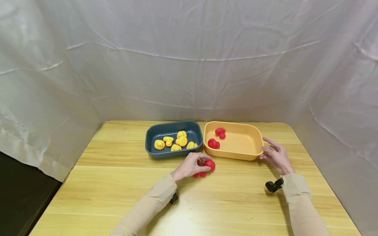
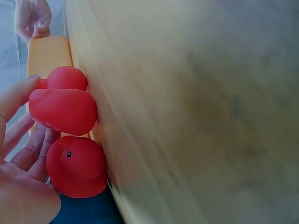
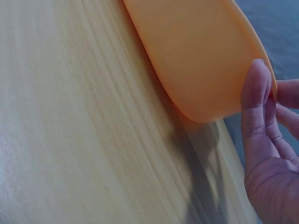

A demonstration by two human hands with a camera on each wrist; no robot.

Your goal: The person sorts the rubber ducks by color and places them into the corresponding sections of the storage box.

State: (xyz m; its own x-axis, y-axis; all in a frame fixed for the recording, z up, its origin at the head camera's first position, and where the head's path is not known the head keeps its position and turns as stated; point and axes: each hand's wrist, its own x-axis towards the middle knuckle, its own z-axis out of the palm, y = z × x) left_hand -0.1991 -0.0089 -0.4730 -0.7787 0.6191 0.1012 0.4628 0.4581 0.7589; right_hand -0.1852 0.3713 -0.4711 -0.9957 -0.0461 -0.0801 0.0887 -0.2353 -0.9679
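Observation:
My left hand (image 1: 191, 165) reaches round a red rubber duck (image 1: 210, 164), with thumb and fingers at its sides. Another red rubber duck (image 2: 77, 163), its eye showing, sits close by under the same hand in the left wrist view. Both are on the table in front of the trays. My right hand (image 1: 277, 154) holds the right end of the orange tray (image 1: 239, 154), its rim between thumb and fingers (image 3: 255, 93). Inside that tray, toward its left end, lie two red pieces, an upper one (image 1: 220, 132) and a lower one (image 1: 213, 143).
A dark blue tray (image 1: 149, 144) holding several yellow rubber ducks (image 1: 159, 144) stands left of the orange tray, their ends close together. Both are near the back edge of the wooden table (image 1: 224, 200). Pale cloth (image 1: 189, 65) hangs behind and at both sides.

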